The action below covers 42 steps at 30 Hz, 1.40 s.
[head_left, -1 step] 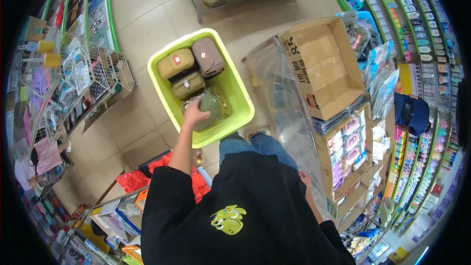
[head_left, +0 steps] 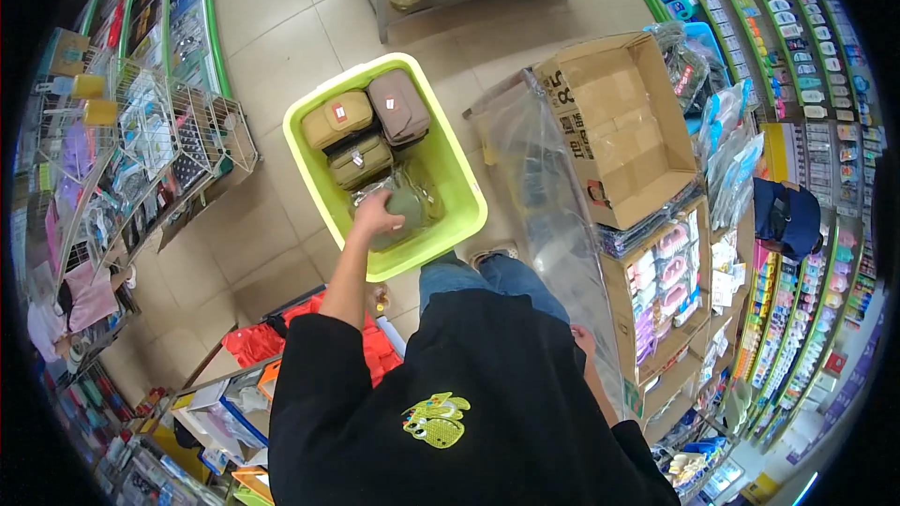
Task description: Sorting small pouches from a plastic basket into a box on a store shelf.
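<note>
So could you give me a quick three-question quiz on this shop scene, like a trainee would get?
1. True or false: the person's left hand rests on an olive-green fabric pouch wrapped in clear plastic inside the lime-green plastic tub.
2. Which stands right of the tub? A) an open brown cardboard box B) a red bucket C) a wooden stool.
3. Fill in: besides the wrapped pouch, the tub holds ___ other pouches.

Key
1. True.
2. A.
3. Three: a tan pouch, a brown pouch and an olive pouch.
</note>
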Motion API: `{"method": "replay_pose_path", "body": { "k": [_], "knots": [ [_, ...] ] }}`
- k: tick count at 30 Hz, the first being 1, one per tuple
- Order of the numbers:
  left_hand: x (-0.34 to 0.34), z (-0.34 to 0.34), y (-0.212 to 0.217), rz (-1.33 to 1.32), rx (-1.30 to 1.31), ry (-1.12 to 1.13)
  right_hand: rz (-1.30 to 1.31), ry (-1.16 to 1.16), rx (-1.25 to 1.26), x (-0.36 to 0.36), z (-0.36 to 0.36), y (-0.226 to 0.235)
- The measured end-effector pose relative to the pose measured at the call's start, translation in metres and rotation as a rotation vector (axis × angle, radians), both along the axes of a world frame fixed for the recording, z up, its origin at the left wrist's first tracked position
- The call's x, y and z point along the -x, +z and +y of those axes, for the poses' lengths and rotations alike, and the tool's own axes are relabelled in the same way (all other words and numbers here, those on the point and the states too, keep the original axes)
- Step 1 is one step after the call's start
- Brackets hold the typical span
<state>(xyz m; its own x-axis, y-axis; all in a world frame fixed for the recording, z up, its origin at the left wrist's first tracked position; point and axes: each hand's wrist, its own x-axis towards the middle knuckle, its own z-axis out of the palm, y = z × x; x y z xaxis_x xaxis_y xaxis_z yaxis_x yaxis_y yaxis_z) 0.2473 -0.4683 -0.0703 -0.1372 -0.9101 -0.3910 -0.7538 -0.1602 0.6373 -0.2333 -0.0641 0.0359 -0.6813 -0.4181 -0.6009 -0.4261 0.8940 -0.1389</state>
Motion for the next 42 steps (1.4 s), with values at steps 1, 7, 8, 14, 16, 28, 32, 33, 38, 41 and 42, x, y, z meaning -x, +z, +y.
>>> {"method": "replay_pose_path", "body": {
  "k": [1, 7, 8, 14, 16, 28, 32, 33, 38, 41, 42],
  "knots": [
    [0.000, -0.004, -0.003, -0.044, -0.141, -0.188, 0.015, 0.021, 0.019, 0.004, 0.001, -0.004],
    [-0.003, 0.004, -0.055, -0.271, -0.155, -0.323, 0.012, -0.010, 0.095, -0.007, -0.023, 0.016],
    [0.001, -0.002, -0.053, -0.095, -0.296, -0.169, 0.019, -0.046, 0.078, -0.009, -0.022, 0.019],
    [-0.032, -0.019, -0.123, 0.627, -0.480, 0.843, -0.033, -0.044, 0.175, 0.001, 0.011, 0.008],
    [-0.020, -0.040, -0.113, 1.188, -0.658, 1.682, 0.004, -0.046, 0.136, 0.007, 0.029, 0.003],
    [-0.027, -0.066, -0.147, 1.729, -0.616, 1.676, 0.010, -0.161, 0.093, 0.004, 0.019, 0.047],
    [-0.015, -0.068, -0.143, 1.622, -0.568, 1.689, 0.056, -0.246, 0.045, -0.003, 0.018, 0.054],
    [-0.011, -0.071, -0.137, 1.594, -0.575, 1.725, 0.063, -0.254, 0.044, -0.005, 0.019, 0.057],
    [-0.015, -0.070, -0.133, 1.656, -0.463, 1.595, 0.115, -0.118, 0.003, 0.006, 0.028, 0.046],
    [-0.019, -0.068, -0.129, 1.628, -0.443, 1.571, 0.120, -0.085, -0.023, 0.007, 0.024, 0.039],
    [-0.027, -0.066, -0.131, 1.623, -0.404, 1.582, 0.106, -0.074, -0.019, 0.006, 0.019, 0.036]
  ]
}}
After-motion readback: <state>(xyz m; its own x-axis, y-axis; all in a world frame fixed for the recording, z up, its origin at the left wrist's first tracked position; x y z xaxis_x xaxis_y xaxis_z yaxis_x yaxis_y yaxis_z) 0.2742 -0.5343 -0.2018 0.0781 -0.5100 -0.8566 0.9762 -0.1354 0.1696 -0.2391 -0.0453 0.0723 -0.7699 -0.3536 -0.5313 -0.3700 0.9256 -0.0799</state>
